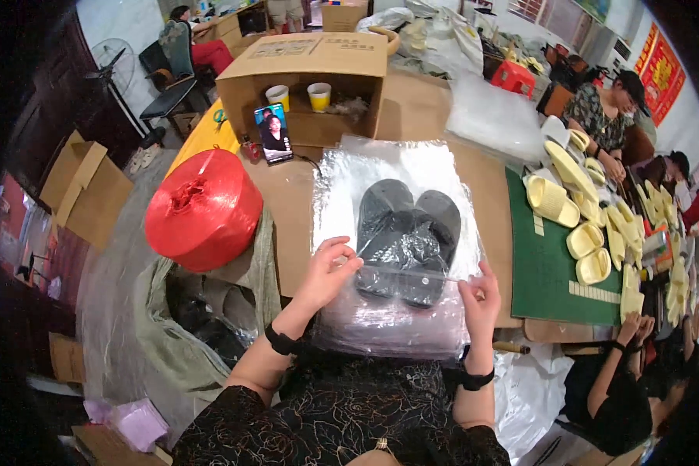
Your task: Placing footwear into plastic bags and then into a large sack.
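In front of me a pair of black slippers [408, 241] lies inside a clear plastic bag [400, 273], on a stack of clear plastic bags [388, 330]. My left hand [330, 272] pinches the left end of the bag's near edge between thumb and fingers. At the other end, my right hand [481, 299] has its thumb and finger closed on the same edge. Between them the edge is stretched across the slippers near my side. A dark band circles each wrist.
A red roll of plastic twine [203, 210] stands left, above an open woven sack [268, 272] with dark slippers. Beyond, a phone [273, 133] leans near a cardboard box [301, 58] holding yellow-white cups. Pale yellow slippers [551, 199] cover the right, where other people work.
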